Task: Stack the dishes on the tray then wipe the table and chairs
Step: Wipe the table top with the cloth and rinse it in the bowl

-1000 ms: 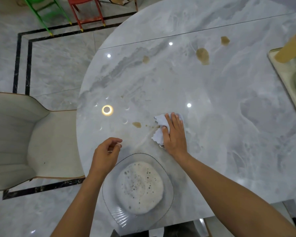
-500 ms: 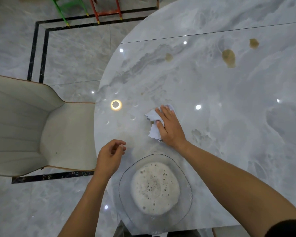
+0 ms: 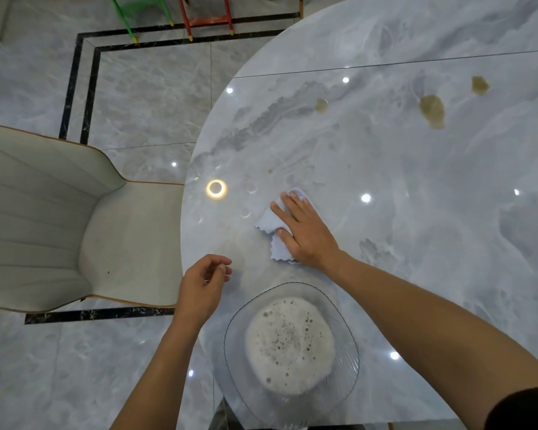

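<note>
Marble makes up the worktop (image 3: 385, 187), grey and white with cloudy swirls. It is smooth and shiny, with bright spots of light on it. Its edge on the left is round.

The right hand (image 3: 305, 232) lies flat, fingers spread, pressing down on a cloth (image 3: 272, 226). The cloth is thin, soft and pale blue, with a wavy zigzag edge. It is crumpled and pokes out to the left of the hand.

The left hand (image 3: 202, 285) hangs over the worktop's edge, near the cloth but not touching it. Its fingers are curled in loosely and it holds nothing.

A bowl (image 3: 345, 330) sits on the worktop close to the person, between the two arms. It is clear glass, squarish with round corners and little ridges on its rim. Inside is a round patch of white foam (image 3: 289, 344) full of tiny bubbles.

Brown stains (image 3: 432, 110) sit far up the worktop, well apart from the cloth. They are blotchy and look wet. A smaller one (image 3: 321, 105) is to their left.

A chair (image 3: 59, 228) stands on the left, just beside the worktop. It is cream, padded, curved like a shell, with long stitched lines and a thin brown trim. The floor (image 3: 143, 97) is shiny grey tile with black stripes.
</note>
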A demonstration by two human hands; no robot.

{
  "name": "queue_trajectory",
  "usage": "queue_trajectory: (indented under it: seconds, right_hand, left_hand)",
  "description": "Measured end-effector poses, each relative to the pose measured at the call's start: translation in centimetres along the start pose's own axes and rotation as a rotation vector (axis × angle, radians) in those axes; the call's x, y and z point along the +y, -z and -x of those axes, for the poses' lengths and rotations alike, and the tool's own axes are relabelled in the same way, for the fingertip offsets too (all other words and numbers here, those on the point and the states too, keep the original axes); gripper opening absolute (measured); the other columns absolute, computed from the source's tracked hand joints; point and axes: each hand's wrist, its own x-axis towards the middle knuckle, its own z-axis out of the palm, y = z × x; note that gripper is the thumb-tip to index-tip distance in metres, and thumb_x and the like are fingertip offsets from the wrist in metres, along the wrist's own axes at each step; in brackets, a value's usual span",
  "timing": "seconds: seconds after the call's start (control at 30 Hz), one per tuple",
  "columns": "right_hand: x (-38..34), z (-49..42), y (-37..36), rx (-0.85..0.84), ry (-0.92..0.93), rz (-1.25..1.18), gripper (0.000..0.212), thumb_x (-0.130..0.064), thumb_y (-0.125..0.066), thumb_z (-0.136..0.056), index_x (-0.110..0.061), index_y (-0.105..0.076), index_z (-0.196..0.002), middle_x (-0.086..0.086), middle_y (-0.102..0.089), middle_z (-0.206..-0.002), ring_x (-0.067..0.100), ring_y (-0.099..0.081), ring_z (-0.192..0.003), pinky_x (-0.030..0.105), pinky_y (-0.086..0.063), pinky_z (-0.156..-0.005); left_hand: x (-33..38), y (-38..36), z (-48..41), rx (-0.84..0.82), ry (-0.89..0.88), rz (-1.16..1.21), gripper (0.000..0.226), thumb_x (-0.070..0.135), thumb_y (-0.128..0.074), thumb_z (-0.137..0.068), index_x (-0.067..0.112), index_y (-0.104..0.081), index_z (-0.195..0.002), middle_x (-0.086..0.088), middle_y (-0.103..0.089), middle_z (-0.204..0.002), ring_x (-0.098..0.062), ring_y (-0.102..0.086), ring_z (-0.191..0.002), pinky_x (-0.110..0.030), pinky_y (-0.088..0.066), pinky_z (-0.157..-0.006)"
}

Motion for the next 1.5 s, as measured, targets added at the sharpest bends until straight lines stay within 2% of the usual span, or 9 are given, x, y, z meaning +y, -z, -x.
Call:
queue_trajectory:
  seconds: [0.07, 0.17, 0.33, 0.43, 0.6, 0.93, 1.13, 1.4, 1.5]
  right_hand:
    - [-0.1, 0.1, -0.1, -0.001, 0.008, 0.069, 0.067, -0.051, -0.031, -0.106, -0.017, -0.025, -0.163, 0.012, -0.015, -0.171, 0.026, -0.007, -0.159, 0.049, -0.013, -0.128]
    - [-0.4, 0.1, 0.0, -0.01, -0.016, 0.069, 0.076, -0.063, -0.028, -0.102, -0.019, -0.022, -0.164, 0.009, -0.011, -0.172, 0.023, -0.002, -0.16, 0.047, -0.009, -0.129]
    - [-0.7, 0.0, -0.5, 0.009, -0.049, 0.207, 0.064, -0.049, -0.024, -0.108, -0.021, -0.016, -0.165, 0.008, -0.009, -0.173, 0.023, -0.003, -0.16, 0.048, -0.016, -0.127]
    - [-0.8, -0.2, -0.8, 0.011, -0.054, 0.265, 0.069, -0.052, -0.03, -0.106, -0.022, -0.011, -0.166, 0.009, -0.006, -0.173, 0.024, -0.001, -0.16, 0.046, -0.013, -0.128]
    - [-0.6, -1.1, -0.8, 0.039, -0.053, 0.276, 0.071, -0.055, -0.033, -0.105, -0.02, -0.016, -0.165, 0.01, -0.011, -0.172, 0.024, -0.006, -0.16, 0.045, -0.013, -0.128]
    - [0.8, -5.5, -0.2, 0.077, -0.207, 0.275, 0.073, -0.055, -0.032, -0.106, -0.017, -0.013, -0.165, 0.012, -0.013, -0.172, 0.027, -0.008, -0.159, 0.045, -0.01, -0.129]
    - [1.6, -9.7, 0.4, 0.085, -0.263, 0.262, 0.079, -0.056, -0.032, -0.105, -0.008, -0.011, -0.164, 0.012, -0.011, -0.172, 0.026, -0.006, -0.16, 0.045, -0.008, -0.129]
    - [2.4, -14.0, 0.7, 0.035, -0.185, 0.287, 0.081, -0.054, -0.031, -0.104, -0.004, -0.012, -0.163, 0.016, -0.012, -0.171, 0.028, -0.008, -0.159, 0.045, -0.009, -0.129]
    - [2.5, -14.4, 0.7, 0.009, -0.151, 0.311, 0.08, -0.055, -0.029, -0.104, -0.005, -0.011, -0.164, 0.015, -0.01, -0.172, 0.028, -0.006, -0.159, 0.046, -0.008, -0.129]
  left_hand:
    - [0.0, -0.1, 0.0, 0.0, -0.003, -0.001, 0.023, 0.008, -0.054, -0.105, 0.021, -0.072, -0.101, 0.001, -0.075, -0.092, -0.013, -0.073, -0.085, -0.027, -0.059, -0.081]
    - [0.0, -0.2, -0.1, 0.004, 0.001, 0.008, 0.024, 0.007, -0.054, -0.104, 0.021, -0.073, -0.1, 0.001, -0.075, -0.091, -0.012, -0.073, -0.083, -0.029, -0.059, -0.08]
    - [0.0, -0.4, -0.3, 0.009, 0.016, 0.046, 0.025, 0.005, -0.054, -0.104, 0.021, -0.073, -0.099, 0.0, -0.075, -0.09, -0.014, -0.073, -0.082, -0.031, -0.059, -0.08]
    - [0.1, -0.2, -0.8, 0.025, 0.027, 0.066, 0.025, 0.006, -0.055, -0.104, 0.022, -0.073, -0.099, 0.0, -0.075, -0.09, -0.015, -0.073, -0.083, -0.032, -0.059, -0.081]
    - [0.1, 0.1, -1.6, 0.031, 0.022, 0.069, 0.026, 0.004, -0.054, -0.103, 0.021, -0.073, -0.098, 0.0, -0.076, -0.09, -0.015, -0.073, -0.082, -0.032, -0.059, -0.081]
    - [0.1, 0.6, -3.7, 0.05, 0.007, 0.108, 0.024, 0.003, -0.055, -0.103, 0.017, -0.073, -0.099, -0.003, -0.075, -0.09, -0.015, -0.074, -0.082, -0.02, -0.058, -0.077]
    - [0.4, 0.6, -5.1, 0.044, 0.028, 0.142, 0.023, 0.002, -0.054, -0.104, 0.014, -0.073, -0.1, -0.004, -0.075, -0.09, -0.015, -0.074, -0.083, -0.019, -0.058, -0.077]
    - [0.5, 0.8, -5.8, 0.058, 0.01, 0.188, 0.023, -0.001, -0.053, -0.104, 0.01, -0.073, -0.1, -0.009, -0.074, -0.09, -0.015, -0.072, -0.083, -0.019, -0.057, -0.078]
    - [0.7, 0.8, -6.2, 0.088, -0.026, 0.197, 0.023, -0.002, -0.052, -0.104, 0.007, -0.073, -0.1, -0.011, -0.074, -0.089, -0.018, -0.072, -0.084, -0.024, -0.058, -0.079]
